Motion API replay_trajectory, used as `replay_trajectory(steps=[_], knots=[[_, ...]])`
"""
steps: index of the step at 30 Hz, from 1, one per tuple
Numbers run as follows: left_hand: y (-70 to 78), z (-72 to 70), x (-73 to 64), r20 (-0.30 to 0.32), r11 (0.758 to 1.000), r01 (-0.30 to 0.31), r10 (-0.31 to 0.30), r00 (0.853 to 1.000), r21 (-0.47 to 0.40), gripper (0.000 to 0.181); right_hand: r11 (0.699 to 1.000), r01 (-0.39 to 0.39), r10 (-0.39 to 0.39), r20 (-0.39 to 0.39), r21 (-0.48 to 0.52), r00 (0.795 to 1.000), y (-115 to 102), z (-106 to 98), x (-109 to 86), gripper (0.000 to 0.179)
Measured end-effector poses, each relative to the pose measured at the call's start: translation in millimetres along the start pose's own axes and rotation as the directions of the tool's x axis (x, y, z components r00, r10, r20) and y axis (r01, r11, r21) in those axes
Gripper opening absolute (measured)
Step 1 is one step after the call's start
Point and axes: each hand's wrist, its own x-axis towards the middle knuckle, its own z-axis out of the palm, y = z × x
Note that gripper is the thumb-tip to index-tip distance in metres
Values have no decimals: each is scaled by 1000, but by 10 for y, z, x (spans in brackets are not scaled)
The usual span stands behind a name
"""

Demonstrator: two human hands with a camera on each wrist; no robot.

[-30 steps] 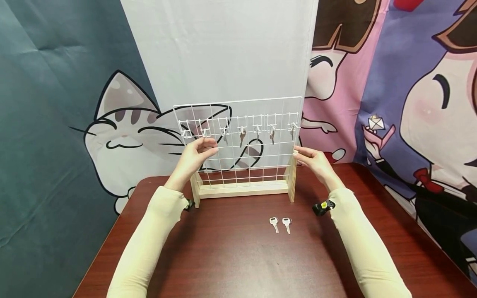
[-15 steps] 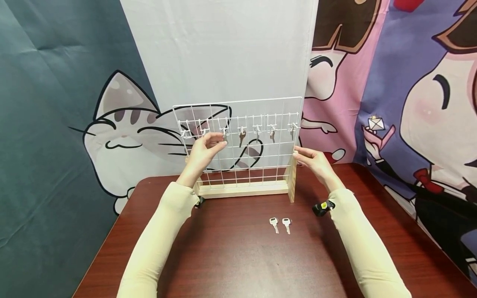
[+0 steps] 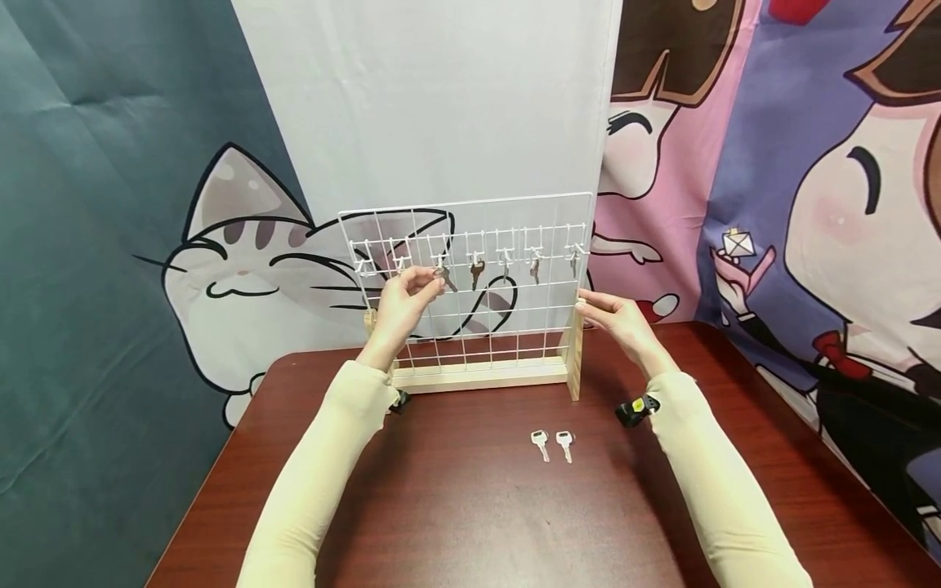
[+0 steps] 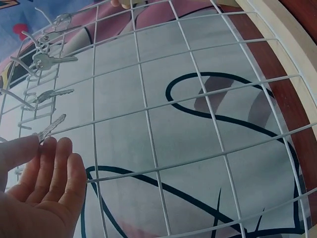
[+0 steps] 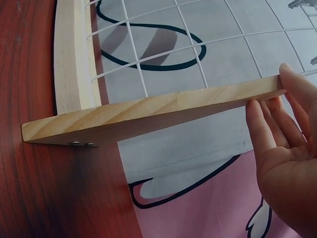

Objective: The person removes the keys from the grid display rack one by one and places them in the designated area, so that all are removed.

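Note:
A white wire grid rack (image 3: 470, 322) in a wooden stand holds a row of hooks with keys hanging from several of them. My left hand (image 3: 403, 306) is at the third hook from the left, pinching a key (image 4: 51, 127) between thumb and fingertips. That key tilts, its blade pointing away from the fingers; its head is partly hidden by the thumb. On the right, my right hand (image 5: 285, 144) grips the top of the wooden side post (image 5: 163, 106) between thumb and fingers. Right of the left hand hang other keys, among them a brownish key (image 3: 477, 270).
Two loose keys, a left one (image 3: 540, 445) and a right one (image 3: 565, 446), lie side by side on the red-brown table (image 3: 470, 523) in front of the stand. A printed cloth backdrop (image 3: 456, 98) hangs close behind the rack.
My left hand has moved right, from the second hook to the third. The key there now slants instead of hanging straight. My right hand keeps its place on the post.

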Motion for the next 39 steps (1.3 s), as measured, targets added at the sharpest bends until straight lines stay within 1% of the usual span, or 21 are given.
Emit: replay_trajectory(steps=[4,10,15,26,31,37,39], knots=[[-24,-15,-11,-12,1000,-4,4,1000,-22,25,1000,-4,4,0,2,1000,11,-1,11,58],[-12,-62,-35,-40,997,5,-8,999,-73,27,1000,-11,11,-6,-3,1000,-8,7,-4,61],[-12,-93,-32,-47,997,2,-5,999,-75,28,1000,-2,2,-10,-13,1000,-21,14,-14,60],[-22,-125,-38,-69,994,0,-8,998,-111,28,1000,0,0,-6,-15,1000,-12,18,-10,59],[-9,-151,-71,-80,990,-22,11,997,-139,28,1000,4,-4,-5,-20,1000,-13,20,-15,59],[37,-177,-134,-72,990,-33,23,997,-139,31,1000,0,0,1,2,1000,-12,19,-15,61],[54,-181,-158,-70,987,-34,24,997,-154,31,1000,-3,3,3,14,1000,-14,24,-10,62]])
